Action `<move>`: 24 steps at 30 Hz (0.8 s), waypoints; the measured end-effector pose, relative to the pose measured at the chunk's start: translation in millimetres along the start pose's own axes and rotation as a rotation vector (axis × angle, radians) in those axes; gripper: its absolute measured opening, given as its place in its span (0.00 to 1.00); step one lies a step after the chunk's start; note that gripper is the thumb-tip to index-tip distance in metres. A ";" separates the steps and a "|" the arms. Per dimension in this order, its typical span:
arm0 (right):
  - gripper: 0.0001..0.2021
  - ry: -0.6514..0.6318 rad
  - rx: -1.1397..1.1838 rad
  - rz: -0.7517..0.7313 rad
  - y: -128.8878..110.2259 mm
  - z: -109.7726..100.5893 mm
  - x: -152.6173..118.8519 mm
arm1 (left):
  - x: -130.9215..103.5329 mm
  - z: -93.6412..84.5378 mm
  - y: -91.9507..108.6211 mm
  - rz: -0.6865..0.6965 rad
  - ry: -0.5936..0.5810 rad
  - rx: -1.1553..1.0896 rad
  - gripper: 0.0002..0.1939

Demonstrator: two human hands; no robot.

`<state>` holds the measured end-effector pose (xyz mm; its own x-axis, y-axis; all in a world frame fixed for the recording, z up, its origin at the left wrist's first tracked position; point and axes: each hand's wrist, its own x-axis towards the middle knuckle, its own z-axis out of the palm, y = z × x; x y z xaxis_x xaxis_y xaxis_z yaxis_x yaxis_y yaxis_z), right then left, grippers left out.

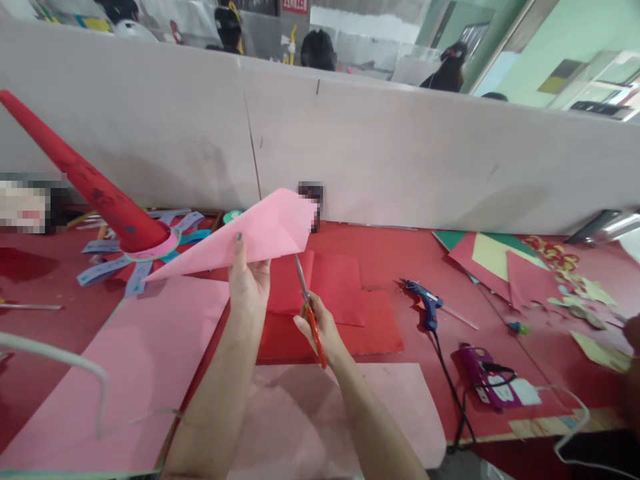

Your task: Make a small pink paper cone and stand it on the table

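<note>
My left hand grips a cone rolled from pink paper, thumb on its near face. The cone's narrow tip points left, and its wide end is on the right. In my right hand is a pair of scissors with orange handles. Their blades point up at the lower edge of the cone's wide end; whether they touch the paper I cannot tell. Beneath my hands lie red paper sheets and a pale pink sheet. A large pink sheet lies to the left.
A tall red cone with blue strips around its base leans at the left. To the right are a blue glue gun, a purple power strip and coloured paper. A white partition borders the back; people sit beyond it.
</note>
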<state>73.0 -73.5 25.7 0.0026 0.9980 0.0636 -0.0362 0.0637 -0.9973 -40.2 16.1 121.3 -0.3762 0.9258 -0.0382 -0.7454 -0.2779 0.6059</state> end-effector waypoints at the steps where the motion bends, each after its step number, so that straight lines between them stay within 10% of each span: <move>1: 0.23 -0.003 -0.001 -0.005 0.8 0.2 -0.5 | -1.5 1.0 -1.6 -0.004 0.007 0.009 0.11; 24: 0.20 0.092 0.110 0.054 0.2 -4.6 3.4 | -14.3 -2.8 -37.4 -0.115 0.028 0.083 0.14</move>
<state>77.6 -70.1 25.6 0.0895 0.9960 0.0012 -0.1485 0.0145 -0.9888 -8.5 12.5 97.0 -0.3069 0.9425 -0.1325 -0.7366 -0.1470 0.6601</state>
